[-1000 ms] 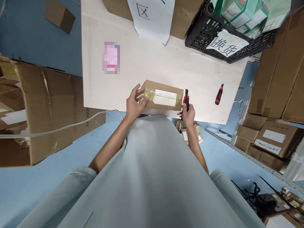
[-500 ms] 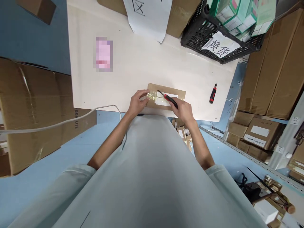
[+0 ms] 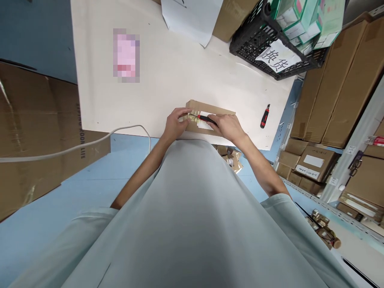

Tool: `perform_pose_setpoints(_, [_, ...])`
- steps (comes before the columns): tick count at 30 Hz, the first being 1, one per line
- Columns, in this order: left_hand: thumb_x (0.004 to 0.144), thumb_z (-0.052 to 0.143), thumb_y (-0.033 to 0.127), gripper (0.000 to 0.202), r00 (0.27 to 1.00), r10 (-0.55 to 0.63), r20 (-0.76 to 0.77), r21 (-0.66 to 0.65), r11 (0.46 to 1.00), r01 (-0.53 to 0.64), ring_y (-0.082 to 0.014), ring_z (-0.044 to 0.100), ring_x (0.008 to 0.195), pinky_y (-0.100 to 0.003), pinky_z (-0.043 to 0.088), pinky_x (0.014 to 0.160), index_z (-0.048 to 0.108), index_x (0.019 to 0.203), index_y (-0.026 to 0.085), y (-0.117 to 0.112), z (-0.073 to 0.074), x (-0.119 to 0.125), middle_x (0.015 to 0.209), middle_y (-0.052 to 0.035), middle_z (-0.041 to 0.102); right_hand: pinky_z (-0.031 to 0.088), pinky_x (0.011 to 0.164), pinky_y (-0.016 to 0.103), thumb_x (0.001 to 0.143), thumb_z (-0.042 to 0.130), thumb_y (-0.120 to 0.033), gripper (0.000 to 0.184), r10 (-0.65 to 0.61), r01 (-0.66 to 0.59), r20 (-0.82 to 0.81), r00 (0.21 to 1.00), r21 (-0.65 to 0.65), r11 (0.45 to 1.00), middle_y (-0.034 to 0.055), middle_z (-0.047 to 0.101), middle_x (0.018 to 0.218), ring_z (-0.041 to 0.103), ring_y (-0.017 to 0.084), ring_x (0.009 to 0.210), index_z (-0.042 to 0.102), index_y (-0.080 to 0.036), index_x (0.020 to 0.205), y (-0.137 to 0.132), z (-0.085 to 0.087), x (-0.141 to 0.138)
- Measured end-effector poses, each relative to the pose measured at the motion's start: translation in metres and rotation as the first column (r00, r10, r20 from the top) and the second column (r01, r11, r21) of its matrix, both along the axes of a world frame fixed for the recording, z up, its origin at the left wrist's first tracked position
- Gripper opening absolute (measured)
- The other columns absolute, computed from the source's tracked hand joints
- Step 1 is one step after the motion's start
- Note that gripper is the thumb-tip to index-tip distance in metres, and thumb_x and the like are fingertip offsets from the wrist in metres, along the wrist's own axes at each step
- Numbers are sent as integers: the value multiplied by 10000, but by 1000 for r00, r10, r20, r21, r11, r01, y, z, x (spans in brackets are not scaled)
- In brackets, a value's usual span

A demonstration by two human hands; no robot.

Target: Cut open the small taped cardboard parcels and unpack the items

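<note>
A small brown cardboard box [image 3: 223, 109] with a white label and clear tape lies near the front edge of the pale table [image 3: 180, 76]. My left hand [image 3: 175, 123] is curled on the box's left end, holding it down. My right hand [image 3: 227, 126] is wrapped round a red and black utility knife [image 3: 205, 118], whose tip rests on the taped seam at the box's left end, close to my left fingers.
A second red and black knife [image 3: 264, 116] lies on the table to the right. A black crate [image 3: 270, 52] of green boxes stands at the back right, with stacked cartons [image 3: 330, 80] beyond. A large carton [image 3: 36, 132] stands left, a white cable [image 3: 90, 144] crossing it.
My right hand brought the knife from beside the box's right end over its top, and the tip has slid left along the tape to the left end. My left hand closed on the box.
</note>
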State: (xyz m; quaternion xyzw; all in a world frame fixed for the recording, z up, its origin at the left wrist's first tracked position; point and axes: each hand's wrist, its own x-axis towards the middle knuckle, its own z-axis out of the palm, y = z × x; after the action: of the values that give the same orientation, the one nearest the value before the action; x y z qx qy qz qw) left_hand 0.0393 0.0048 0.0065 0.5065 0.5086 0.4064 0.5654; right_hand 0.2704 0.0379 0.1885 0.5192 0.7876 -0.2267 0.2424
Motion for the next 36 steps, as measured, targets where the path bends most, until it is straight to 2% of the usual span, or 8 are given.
perform_pose_setpoints(6, [943, 834, 449, 420, 1000, 5, -12, -22, 1000, -5, -296, 751, 1360, -537, 573, 1300, 815, 1306, 238, 0, 3, 1, 1425, -126, 750, 376, 768, 351, 1237, 401, -490, 482, 31, -31, -23, 999, -6, 1000, 148, 859, 1176, 770, 340, 1024, 757, -225, 1425, 4, 2, 1])
perform_pose_setpoints(12, [918, 836, 438, 446, 1000, 10, -17, -35, 999, -11, -307, 753, 1355, -551, 582, 1290, 813, 1312, 230, 0, 4, -1, 1422, -131, 749, 414, 834, 360, 1247, 416, -445, 461, 60, -60, 9, 998, -54, 997, 185, 851, 1221, 774, 346, 1049, 740, -195, 1458, 12, 12, -14])
perform_pose_setpoints(18, [911, 848, 484, 469, 999, 10, -37, -60, 998, -12, -314, 762, 1348, -552, 574, 1294, 811, 1301, 227, -1, 5, -2, 1453, -134, 742, 456, 879, 395, 1235, 442, -382, 418, 73, -73, -7, 997, -69, 995, 208, 849, 1153, 780, 368, 1055, 739, -180, 1450, 16, 2, -12])
perform_pose_setpoints(23, [907, 846, 557, 509, 996, 35, -80, -58, 998, -40, -316, 750, 1361, -535, 565, 1301, 812, 1279, 211, -2, 8, 0, 1438, -142, 750, 461, 855, 419, 1206, 496, -345, 369, 57, -53, 36, 998, -115, 992, 230, 850, 1087, 788, 379, 1036, 797, -174, 1336, 10, -9, 30])
perform_pose_setpoints(27, [885, 847, 495, 463, 990, 74, -122, -73, 994, -84, -308, 763, 1337, -528, 574, 1294, 817, 1260, 225, -3, 12, 2, 1418, -118, 776, 465, 865, 439, 1200, 485, -357, 382, 5, 0, 48, 999, -89, 996, 237, 848, 1108, 799, 380, 1024, 771, -193, 1392, -5, -5, 84])
perform_pose_setpoints(31, [868, 826, 428, 453, 984, 110, -140, -88, 988, -123, -308, 779, 1325, -513, 598, 1269, 814, 1268, 216, -4, 16, 6, 1418, -125, 776, 456, 878, 438, 1201, 515, -437, 380, -88, 95, 109, 990, -60, 994, 220, 853, 1089, 801, 383, 1039, 798, -226, 1340, -24, -1, 135])
perform_pose_setpoints(36, [887, 818, 439, 446, 975, 123, -184, -100, 985, -143, -307, 792, 1300, -491, 646, 1204, 802, 1274, 218, -7, 19, 9, 1421, -134, 783, 446, 883, 441, 1205, 527, -464, 369, -158, 162, 60, 986, -71, 984, 196, 860, 1098, 804, 375, 1027, 800, -261, 1348, -38, -5, 164])
